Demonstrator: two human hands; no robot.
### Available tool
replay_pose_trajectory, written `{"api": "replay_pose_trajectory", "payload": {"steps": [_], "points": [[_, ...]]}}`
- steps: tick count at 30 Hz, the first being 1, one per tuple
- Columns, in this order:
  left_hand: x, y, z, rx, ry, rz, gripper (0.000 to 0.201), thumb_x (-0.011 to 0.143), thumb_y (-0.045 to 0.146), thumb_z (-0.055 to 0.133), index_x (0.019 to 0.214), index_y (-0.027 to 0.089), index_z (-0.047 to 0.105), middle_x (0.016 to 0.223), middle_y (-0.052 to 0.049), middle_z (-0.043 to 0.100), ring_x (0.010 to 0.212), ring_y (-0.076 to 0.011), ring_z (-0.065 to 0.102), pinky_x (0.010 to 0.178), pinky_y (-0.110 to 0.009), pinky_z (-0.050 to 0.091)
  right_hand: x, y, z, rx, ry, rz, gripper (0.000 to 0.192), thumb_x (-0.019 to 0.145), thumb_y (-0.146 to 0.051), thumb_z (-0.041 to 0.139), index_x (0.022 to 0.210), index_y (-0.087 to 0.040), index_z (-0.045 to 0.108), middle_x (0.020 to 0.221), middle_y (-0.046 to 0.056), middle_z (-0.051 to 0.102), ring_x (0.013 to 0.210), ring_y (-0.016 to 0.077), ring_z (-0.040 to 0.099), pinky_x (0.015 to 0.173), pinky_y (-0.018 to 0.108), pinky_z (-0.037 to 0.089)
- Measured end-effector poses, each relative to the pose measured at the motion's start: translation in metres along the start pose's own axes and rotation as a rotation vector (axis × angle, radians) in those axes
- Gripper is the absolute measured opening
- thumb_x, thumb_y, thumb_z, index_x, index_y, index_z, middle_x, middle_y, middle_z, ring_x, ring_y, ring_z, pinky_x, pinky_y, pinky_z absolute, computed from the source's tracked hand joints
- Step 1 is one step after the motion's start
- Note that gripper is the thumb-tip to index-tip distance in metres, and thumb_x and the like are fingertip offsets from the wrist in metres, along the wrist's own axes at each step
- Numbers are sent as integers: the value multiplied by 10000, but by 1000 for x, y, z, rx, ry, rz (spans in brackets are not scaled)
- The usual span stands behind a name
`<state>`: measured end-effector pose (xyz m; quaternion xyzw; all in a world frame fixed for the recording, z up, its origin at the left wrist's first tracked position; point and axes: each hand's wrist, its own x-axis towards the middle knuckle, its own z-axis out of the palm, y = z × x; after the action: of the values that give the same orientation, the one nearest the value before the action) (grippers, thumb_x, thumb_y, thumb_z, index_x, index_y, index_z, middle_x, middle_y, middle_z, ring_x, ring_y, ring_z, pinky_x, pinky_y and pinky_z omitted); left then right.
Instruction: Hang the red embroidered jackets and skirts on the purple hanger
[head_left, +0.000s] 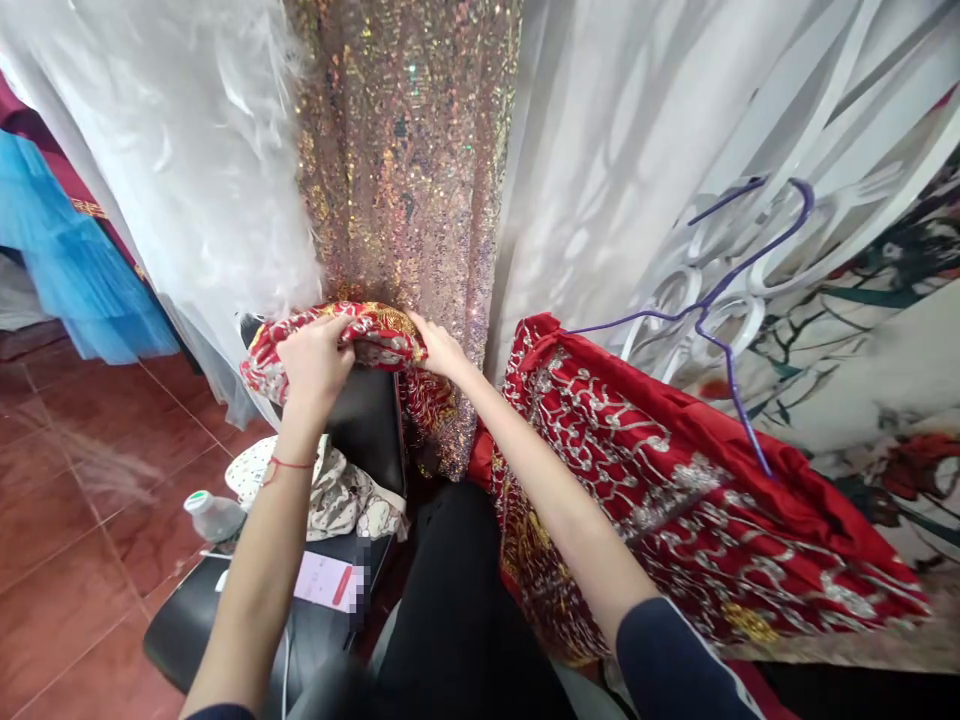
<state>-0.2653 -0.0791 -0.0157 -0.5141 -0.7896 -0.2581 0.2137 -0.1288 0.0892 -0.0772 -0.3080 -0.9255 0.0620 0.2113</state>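
My left hand [315, 362] grips one end of a bunched red embroidered cloth [379, 335] with gold and silver patterns, over the top of a black chair back [367, 415]. On the cloth's right end my right hand [439, 350] is closed, thumb on top. Part of this cloth hangs down beside the chair back. To the right, a red embroidered garment [615, 440] with silver vine patterns hangs on a purple hanger [709, 300], which hooks onto a white scrollwork frame [757, 290].
On the black chair seat [187, 620] lie a phone [322, 580], a white cable [286, 660], a clear bottle [214, 515] and a patterned pale cloth [330, 500]. Behind hang a white feathery gown [172, 150], a sequined dress [409, 150] and a blue tulle skirt [75, 250].
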Motion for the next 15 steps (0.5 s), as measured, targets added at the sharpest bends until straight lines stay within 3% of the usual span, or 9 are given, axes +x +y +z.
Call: {"api": "replay_pose_trajectory", "payload": {"steps": [3,6,8,10,12,15], "points": [[13,-16,-14,-122,186,50,400,833,156,544,1150,254,768,1176,-74,759,1095,-285,692,837,-369,484,20,-23,-17,-36,54,25,545,934,-118,412,1465,-236,451,1285,141,632,1166,291,618,951,452,535],[16,-45,-21,-181,411,103,395,850,150,541,1159,237,770,1168,-54,761,1137,-252,673,949,-382,478,42,-52,-32,-61,231,57,567,937,-46,278,1446,-225,453,1357,155,558,1179,291,591,915,429,532],[8,-68,-16,-160,565,111,393,889,177,527,1203,251,752,1187,-25,753,1209,-240,638,1052,-419,427,53,-69,-36,-42,358,45,540,955,-53,227,1417,-201,463,1353,157,535,1199,284,566,918,403,515],[-12,-90,0,-131,651,99,407,942,206,483,1267,282,716,1238,-1,735,1296,-230,590,1130,-460,353,58,-79,-32,24,387,-30,471,954,-69,255,1338,-188,501,1282,137,556,1174,267,562,927,376,490],[-43,-106,25,-119,611,81,438,952,208,452,1315,268,689,1300,-38,716,1341,-246,568,1149,-479,335,57,-80,-24,134,265,-125,380,905,-77,364,1232,-180,528,1146,98,597,1065,239,583,906,347,474],[-92,-111,71,-153,282,64,528,919,175,427,1417,193,601,1441,-116,618,1420,-284,504,1166,-499,343,47,-68,-17,257,33,-200,376,778,-67,480,1134,-179,528,968,26,621,874,192,580,839,309,469]]}}
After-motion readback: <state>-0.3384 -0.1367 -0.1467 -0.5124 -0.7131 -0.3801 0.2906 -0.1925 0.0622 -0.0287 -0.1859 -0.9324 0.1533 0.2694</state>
